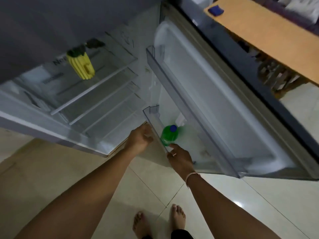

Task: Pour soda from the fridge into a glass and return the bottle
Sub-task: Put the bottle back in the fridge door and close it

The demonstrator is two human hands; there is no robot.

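Bare feet [158,221] below door-shelf bottle [169,135]

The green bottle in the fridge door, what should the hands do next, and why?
Probably the right hand should close around the green bottle and lift it up out of the lower door bin. The bottle stands upright in that bin with its blue cap on, the fingers are only at its side, and the left hand rests by the bin's edge.

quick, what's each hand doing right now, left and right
Left hand: fingers curled shut, empty, beside the door shelf.
Right hand: open, fingers reaching to the green bottle, not gripping it.
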